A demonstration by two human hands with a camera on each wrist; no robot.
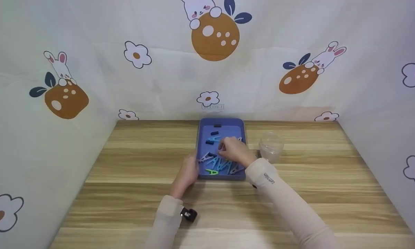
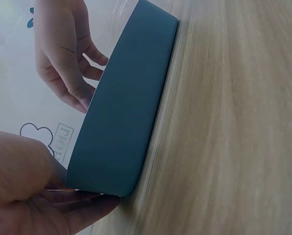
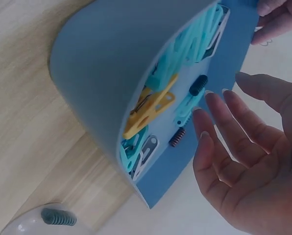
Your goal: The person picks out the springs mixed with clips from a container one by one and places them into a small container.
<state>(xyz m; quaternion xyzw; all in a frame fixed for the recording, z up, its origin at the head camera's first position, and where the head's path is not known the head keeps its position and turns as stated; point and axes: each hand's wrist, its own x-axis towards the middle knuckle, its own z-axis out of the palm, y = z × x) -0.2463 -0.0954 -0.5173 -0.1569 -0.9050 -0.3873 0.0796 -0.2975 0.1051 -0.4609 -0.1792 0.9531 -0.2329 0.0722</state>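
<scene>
A blue tray (image 1: pixel 222 177) lies on the wooden table, holding several plastic clothes pegs (image 1: pixel 214 162) and black coil springs (image 1: pixel 214 133). My left hand (image 1: pixel 188 169) grips the tray's left wall; in the left wrist view its fingers (image 2: pixel 82 210) touch the outer side, with the thumb tip hidden. Over the tray's interior is my right hand (image 1: pixel 236 150), fingers loosely bent. The right wrist view shows nothing between the right hand's fingers (image 3: pixel 234 127). Close to them lie a spring (image 3: pixel 199 85) and a turquoise peg; a yellow peg (image 3: pixel 150 110) leans by the near wall.
Right of the tray stands a clear round jar (image 1: pixel 271 147), with a coil spring (image 3: pixel 59 217) seen at it in the right wrist view. A patterned cloth (image 1: pixel 169 79) encloses the table (image 1: pixel 131 159) at the back and sides.
</scene>
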